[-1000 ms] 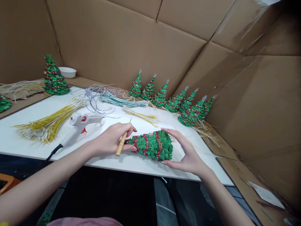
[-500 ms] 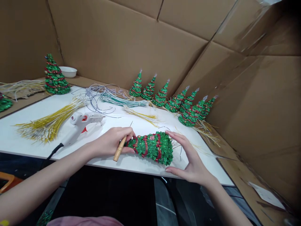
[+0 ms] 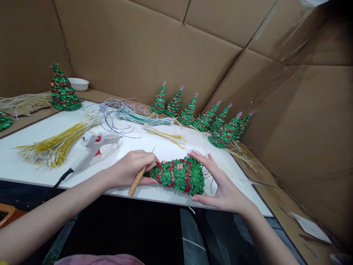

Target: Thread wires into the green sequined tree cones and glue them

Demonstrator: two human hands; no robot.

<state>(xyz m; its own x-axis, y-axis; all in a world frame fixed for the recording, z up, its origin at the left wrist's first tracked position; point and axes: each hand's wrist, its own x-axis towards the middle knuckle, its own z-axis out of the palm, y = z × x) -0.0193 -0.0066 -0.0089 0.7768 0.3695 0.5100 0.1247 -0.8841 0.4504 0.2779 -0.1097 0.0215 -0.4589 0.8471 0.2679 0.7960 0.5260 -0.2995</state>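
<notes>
A small glittery green Christmas tree figurine (image 3: 179,176) with red garlands lies on its side at the table's front, its base turned right. My left hand (image 3: 135,167) is closed around its narrow top. The same hand also holds an awl (image 3: 137,181), its wooden handle slanting down and its thin metal shaft pointing up past the fingers. At the wide base, my right hand (image 3: 217,180) curves round the rim, fingers on the upper edge and thumb at the lower edge. Thin dark wires (image 3: 210,176) stick out near the base, partly hidden by this hand.
A white glue gun (image 3: 91,147) lies left of my left hand, beside a yellow-white wire bundle (image 3: 63,138). Green-white wires (image 3: 143,117) and a smaller yellow bundle (image 3: 165,135) lie behind. Several finished trees (image 3: 189,110) line the cardboard wall (image 3: 154,48). A white bowl (image 3: 79,84) stands back left.
The figurine has turned slightly, and my right fingers and thumb have closed in around its base. The awl handle has tipped a little lower to the left.
</notes>
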